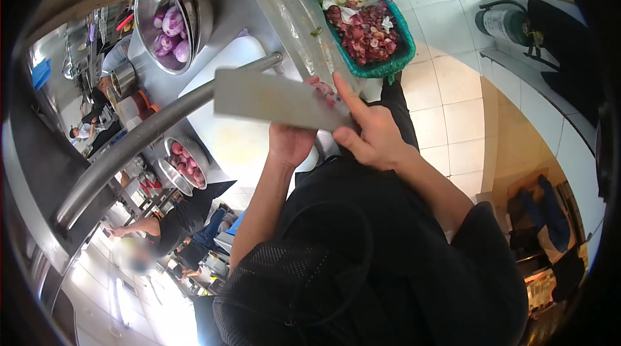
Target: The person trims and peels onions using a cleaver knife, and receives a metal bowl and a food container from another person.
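In my right hand [374, 131] is a broad-bladed kitchen knife [268, 97], its blade pointing left. The index finger of that hand is stretched out and the thumb lies near the blade. My left hand [292, 142] is just behind the blade, which hides most of its fingers. A pinkish-purple onion [325, 92] shows in part past the upper edge of the blade, apparently held by the left hand. Under and beyond the hands lies a white cutting board [223, 126] on the steel counter.
A green-lined bin [407, 58] of onion skins and scraps stands beyond my hands. Peeled purple onions fill a steel bowl [206, 22]; unpeeled ones are in another bowl [200, 176]. A metal rail [155, 119] crosses the left side. Other people work at far left.
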### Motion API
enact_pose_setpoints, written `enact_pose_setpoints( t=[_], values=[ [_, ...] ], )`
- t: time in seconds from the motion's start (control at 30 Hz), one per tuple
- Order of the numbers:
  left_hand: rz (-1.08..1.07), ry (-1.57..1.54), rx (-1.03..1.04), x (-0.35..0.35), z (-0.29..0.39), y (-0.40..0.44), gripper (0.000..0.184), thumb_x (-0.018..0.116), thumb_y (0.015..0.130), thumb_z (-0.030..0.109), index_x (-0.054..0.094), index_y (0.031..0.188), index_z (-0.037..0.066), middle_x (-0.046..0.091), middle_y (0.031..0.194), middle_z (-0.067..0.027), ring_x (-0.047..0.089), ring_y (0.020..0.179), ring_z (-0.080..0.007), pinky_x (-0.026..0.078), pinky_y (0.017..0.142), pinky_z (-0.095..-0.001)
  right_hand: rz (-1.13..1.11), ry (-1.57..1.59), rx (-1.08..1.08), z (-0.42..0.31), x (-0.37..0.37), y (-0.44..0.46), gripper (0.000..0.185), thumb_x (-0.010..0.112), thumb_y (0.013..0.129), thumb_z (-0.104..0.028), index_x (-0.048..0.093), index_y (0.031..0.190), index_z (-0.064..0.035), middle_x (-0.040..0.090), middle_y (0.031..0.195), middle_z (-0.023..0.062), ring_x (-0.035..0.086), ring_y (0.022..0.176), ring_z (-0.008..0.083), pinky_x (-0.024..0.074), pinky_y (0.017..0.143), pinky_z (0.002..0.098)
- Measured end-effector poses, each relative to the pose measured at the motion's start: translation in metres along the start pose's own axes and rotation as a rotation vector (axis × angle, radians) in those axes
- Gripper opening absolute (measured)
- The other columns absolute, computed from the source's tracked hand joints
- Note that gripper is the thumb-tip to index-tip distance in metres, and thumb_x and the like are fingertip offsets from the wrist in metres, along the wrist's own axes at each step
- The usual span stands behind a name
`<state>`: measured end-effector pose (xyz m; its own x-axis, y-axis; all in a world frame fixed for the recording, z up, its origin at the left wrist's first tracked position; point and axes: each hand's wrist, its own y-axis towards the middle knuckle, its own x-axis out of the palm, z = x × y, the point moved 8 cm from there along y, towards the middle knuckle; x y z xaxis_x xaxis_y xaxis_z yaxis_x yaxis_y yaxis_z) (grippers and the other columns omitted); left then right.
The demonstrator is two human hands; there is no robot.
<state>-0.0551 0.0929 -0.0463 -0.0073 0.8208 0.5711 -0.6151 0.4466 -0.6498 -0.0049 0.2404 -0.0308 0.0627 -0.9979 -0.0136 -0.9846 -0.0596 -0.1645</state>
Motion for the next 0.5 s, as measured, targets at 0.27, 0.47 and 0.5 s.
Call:
enact_pose_setpoints(
  t=[0.27, 0.47, 0.5],
  values=[
    [0.122, 0.082, -0.032, -0.001, 0.0, -0.001, 0.065, 0.052, 0.101, 0.048, 0.044, 0.145, 0.002, 0.061, 0.125, -0.0071, 0.059, 0.113, -0.0188, 0.049, 0.1, -0.0369, -0.034, -0.06, 0.03, -0.007, 0.003, 0.002, 0.096, 0.061, 0.09, -0.062, 0.024, 0.158, -0.0051, 0.054, 0.054, 0.0199, 0.061, 0.056, 0.0415, 0.0484, 0.059, 0.0455],
    [0.126, 0.186, 0.016, -0.008, 0.004, -0.008, 0.055, 0.068, 0.094, 0.022, 0.049, 0.142, 0.001, 0.061, 0.126, -0.0058, 0.06, 0.108, -0.017, 0.05, 0.095, -0.0337, -0.088, -0.047, 0.017, -0.004, 0.018, 0.005, 0.085, 0.062, 0.092, -0.056, 0.034, 0.155, -0.0048, 0.054, 0.054, 0.0175, 0.061, 0.054, 0.0361, 0.0489, 0.058, 0.0448],
    [0.093, 0.23, 0.05, -0.007, 0.006, -0.008, 0.057, 0.07, 0.092, 0.018, 0.05, 0.142, 0.001, 0.061, 0.125, -0.0065, 0.061, 0.105, -0.0173, 0.05, 0.094, -0.0337, 0.056, 0.17, -0.052, 0.01, 0.026, 0.006, 0.08, 0.058, 0.095, -0.055, 0.037, 0.153, -0.0039, 0.053, 0.054, 0.0139, 0.058, 0.052, 0.0292, 0.0475, 0.055, 0.041]
  ],
)
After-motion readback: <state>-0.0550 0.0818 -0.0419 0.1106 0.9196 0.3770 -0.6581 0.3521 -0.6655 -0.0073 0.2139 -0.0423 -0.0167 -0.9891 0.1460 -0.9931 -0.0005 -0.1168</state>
